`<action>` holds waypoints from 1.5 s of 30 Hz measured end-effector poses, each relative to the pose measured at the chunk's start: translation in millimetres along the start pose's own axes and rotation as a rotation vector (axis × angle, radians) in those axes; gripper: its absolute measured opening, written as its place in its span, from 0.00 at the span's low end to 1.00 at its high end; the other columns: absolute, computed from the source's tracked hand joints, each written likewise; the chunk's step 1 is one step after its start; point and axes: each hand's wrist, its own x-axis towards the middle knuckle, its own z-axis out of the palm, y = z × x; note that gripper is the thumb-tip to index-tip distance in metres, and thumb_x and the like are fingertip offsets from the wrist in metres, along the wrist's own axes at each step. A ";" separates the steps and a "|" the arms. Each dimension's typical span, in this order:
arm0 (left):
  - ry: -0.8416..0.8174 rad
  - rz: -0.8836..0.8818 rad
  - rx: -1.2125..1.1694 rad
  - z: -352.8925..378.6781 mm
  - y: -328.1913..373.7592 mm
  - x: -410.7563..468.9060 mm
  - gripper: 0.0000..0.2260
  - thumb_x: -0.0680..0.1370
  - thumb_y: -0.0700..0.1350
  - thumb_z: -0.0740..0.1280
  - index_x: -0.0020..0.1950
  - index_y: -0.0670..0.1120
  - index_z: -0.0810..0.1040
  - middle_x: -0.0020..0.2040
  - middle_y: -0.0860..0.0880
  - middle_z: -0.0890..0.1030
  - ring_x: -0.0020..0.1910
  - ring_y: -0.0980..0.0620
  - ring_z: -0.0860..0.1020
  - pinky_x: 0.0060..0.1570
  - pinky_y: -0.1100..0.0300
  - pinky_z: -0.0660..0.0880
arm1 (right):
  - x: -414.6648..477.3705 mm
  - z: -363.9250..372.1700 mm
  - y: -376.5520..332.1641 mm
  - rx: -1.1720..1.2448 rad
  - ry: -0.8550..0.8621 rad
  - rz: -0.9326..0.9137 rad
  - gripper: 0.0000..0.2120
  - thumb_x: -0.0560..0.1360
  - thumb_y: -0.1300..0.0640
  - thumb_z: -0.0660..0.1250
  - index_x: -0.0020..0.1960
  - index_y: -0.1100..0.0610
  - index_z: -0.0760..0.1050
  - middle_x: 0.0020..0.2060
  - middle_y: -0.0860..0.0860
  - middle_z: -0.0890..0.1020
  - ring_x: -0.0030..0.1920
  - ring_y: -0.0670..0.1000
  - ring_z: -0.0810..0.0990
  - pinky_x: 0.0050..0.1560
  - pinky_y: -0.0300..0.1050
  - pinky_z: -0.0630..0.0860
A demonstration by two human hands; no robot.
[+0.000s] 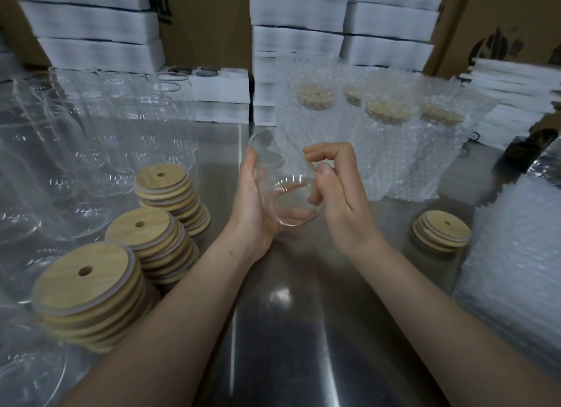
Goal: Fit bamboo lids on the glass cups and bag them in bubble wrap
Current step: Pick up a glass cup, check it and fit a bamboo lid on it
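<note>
Glass cup [279, 175] is held tilted just above the steel worktop [291, 330], mouth towards the camera. It's cradled in the left hand [255, 200], thumb along its side and fingers curled underneath, while the right hand [340, 194] is set against the other side with fingers curled, though a real grip there can't be told tbh. Bamboo lids [91, 288] are stacked at left beside bare cups [76, 133], bubble wrap bags [510, 254] are piled at right, and bagged cups [379, 139] are stood behind.

Lid stacks [127, 254] left, bagged cups [394, 142] behind (upright), bags [513, 260] right.
</note>
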 end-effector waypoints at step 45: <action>0.320 0.239 0.033 -5.6 -3.6 5.7 0.22 0.83 0.61 0.50 0.67 0.53 0.74 0.52 0.56 0.84 0.46 0.47 0.85 0.32 0.60 0.78 | 0.8 -9.8 0.1 -0.143 -0.061 0.239 0.15 0.79 0.51 0.64 0.65 0.47 0.74 0.57 0.44 0.78 0.58 0.38 0.75 0.59 0.38 0.70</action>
